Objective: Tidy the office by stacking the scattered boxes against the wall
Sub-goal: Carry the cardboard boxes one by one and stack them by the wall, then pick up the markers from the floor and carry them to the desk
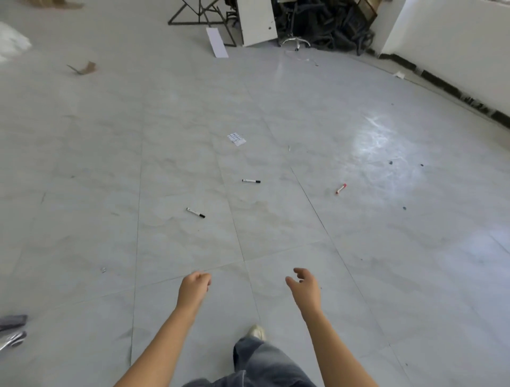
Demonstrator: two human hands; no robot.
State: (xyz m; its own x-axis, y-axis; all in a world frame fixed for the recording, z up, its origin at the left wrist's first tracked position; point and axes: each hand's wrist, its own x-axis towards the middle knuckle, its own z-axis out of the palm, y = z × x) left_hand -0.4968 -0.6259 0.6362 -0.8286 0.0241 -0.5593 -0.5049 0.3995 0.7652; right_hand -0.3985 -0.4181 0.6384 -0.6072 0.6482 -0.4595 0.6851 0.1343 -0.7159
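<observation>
Cardboard scrap (84, 67) lies far off on the floor (193, 124); no whole box in view, location unknown. Left hand (194, 287) and right hand (303, 286) empty, fingers (300, 272) loosely curled. Likely light, stiff, crushable boxes: take opposite bottom edges, both hands.

1. Brown cardboard (55, 3), far left of the white panel (258, 22), is cut off by the top edge; box or scrap, unclear.
2. The dark chair heap (325, 24), just right of the panel, is partly hidden behind it.
3. The printed sheet (236, 139), below the panel, has print too small to read.
</observation>
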